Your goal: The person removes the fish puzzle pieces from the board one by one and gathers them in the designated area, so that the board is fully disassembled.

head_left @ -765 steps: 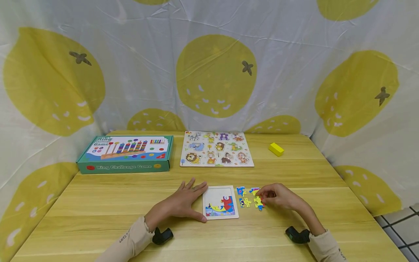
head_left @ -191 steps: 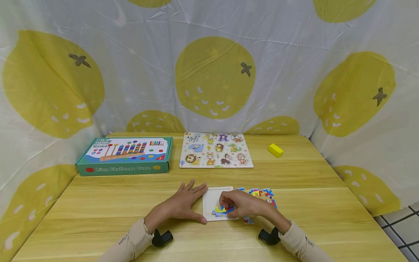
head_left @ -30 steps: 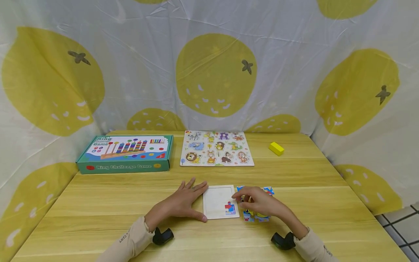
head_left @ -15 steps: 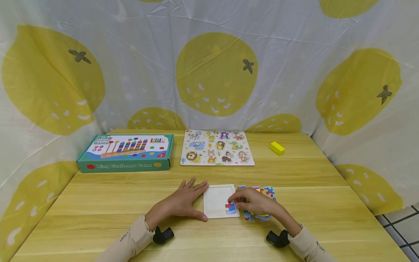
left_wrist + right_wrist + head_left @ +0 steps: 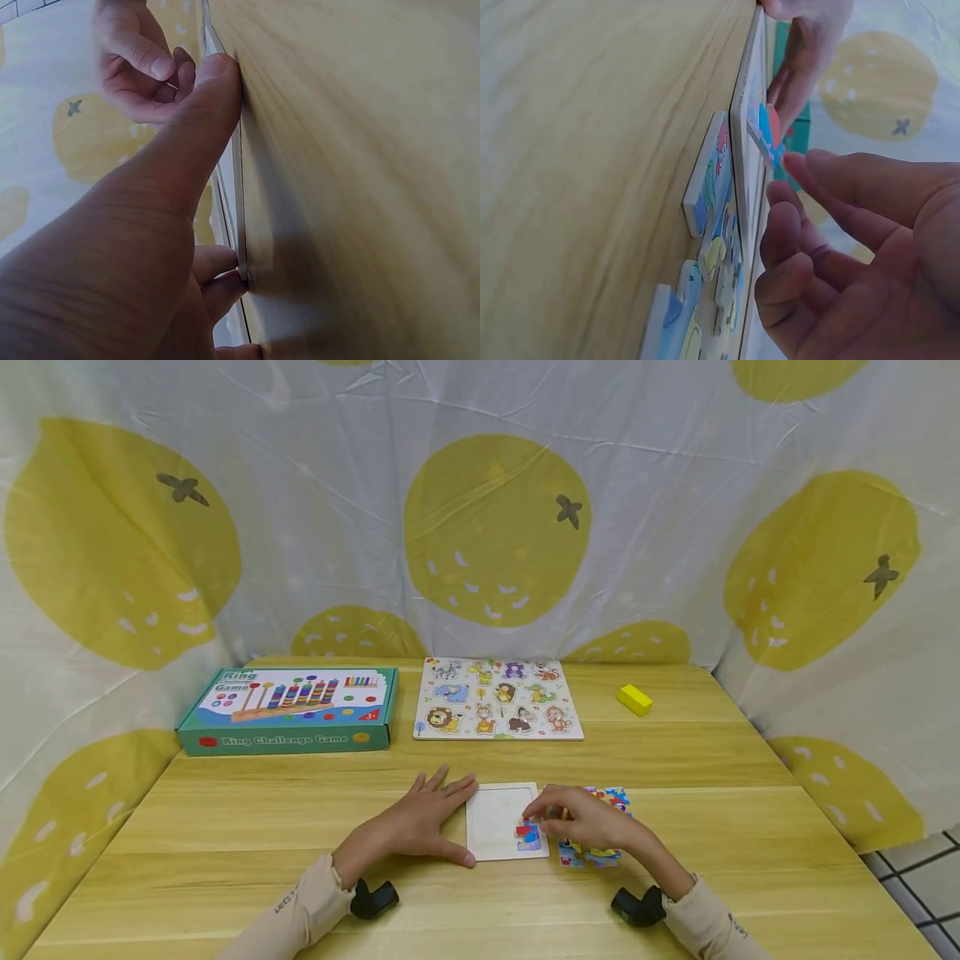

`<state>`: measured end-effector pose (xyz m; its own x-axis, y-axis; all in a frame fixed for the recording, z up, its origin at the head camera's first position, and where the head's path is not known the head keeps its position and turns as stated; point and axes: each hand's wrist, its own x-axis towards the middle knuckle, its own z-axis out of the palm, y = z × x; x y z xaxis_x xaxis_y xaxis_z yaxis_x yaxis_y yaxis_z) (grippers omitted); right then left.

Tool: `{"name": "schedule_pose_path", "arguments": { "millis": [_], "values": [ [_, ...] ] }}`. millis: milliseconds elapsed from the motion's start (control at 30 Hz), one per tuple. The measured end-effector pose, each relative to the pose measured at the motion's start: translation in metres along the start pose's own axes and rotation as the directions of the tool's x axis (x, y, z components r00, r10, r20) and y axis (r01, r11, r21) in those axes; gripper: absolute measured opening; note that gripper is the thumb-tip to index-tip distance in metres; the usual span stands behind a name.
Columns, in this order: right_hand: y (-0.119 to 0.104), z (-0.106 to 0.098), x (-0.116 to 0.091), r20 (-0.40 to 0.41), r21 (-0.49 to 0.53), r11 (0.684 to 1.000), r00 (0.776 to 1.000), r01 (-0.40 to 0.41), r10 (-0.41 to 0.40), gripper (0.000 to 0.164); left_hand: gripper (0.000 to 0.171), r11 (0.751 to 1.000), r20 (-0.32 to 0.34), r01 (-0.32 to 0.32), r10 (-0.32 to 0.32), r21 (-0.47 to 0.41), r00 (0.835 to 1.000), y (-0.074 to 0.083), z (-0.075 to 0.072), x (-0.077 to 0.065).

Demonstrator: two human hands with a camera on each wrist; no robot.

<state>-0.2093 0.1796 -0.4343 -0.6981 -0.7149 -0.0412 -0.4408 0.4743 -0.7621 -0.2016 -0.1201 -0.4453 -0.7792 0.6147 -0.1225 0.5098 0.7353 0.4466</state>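
My left hand point(image 5: 408, 822) lies with fingers spread along the left edge of a small white puzzle tray point(image 5: 491, 820); thumb and fingertips touch its rim in the left wrist view. At the tray's lower right is one red and blue jigsaw piece point(image 5: 527, 837). My right hand point(image 5: 588, 820) pinches this piece by its upper edge between thumb and index finger. In the right wrist view the jigsaw piece point(image 5: 766, 135) stands tilted up from the tray. Several loose jigsaw pieces point(image 5: 572, 857) lie right of the tray, partly hidden under my right hand.
A green Ring Challenge Game box point(image 5: 288, 714) sits at the back left of the wooden table point(image 5: 300, 877). Behind the tray lies an animal puzzle board point(image 5: 497, 700). A yellow block point(image 5: 634, 700) is at the back right. Lemon-print cloth point(image 5: 637, 543) hangs around the table.
Earlier the tray held several joined pieces; now it holds one, with more lying to the right. In the last second my right hand moved left onto that piece and tipped it. My left hand stayed.
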Motion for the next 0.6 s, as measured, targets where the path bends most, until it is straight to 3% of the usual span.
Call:
{"name": "schedule_pose_path", "arguments": {
  "millis": [233,400,600],
  "values": [
    [-0.0033,-0.0002,0.0011,0.032,0.06,0.998,0.999,-0.013,0.012,0.019,0.105,1.0,-0.003,-0.002,0.002,-0.005,1.0,0.0018,-0.0016,-0.0008],
    [-0.0037,0.0019,0.0028,0.066,0.081,0.996,0.997,0.022,-0.028,0.023,0.104,1.0,-0.004,-0.003,0.003,0.001,1.0,0.0022,-0.0021,-0.0013],
    [-0.0027,0.006,0.0045,0.068,0.044,0.997,0.996,0.056,-0.058,0.028,0.105,1.0,-0.004,-0.01,0.01,-0.001,1.0,0.0031,-0.0025,-0.0017]
  ]
}}
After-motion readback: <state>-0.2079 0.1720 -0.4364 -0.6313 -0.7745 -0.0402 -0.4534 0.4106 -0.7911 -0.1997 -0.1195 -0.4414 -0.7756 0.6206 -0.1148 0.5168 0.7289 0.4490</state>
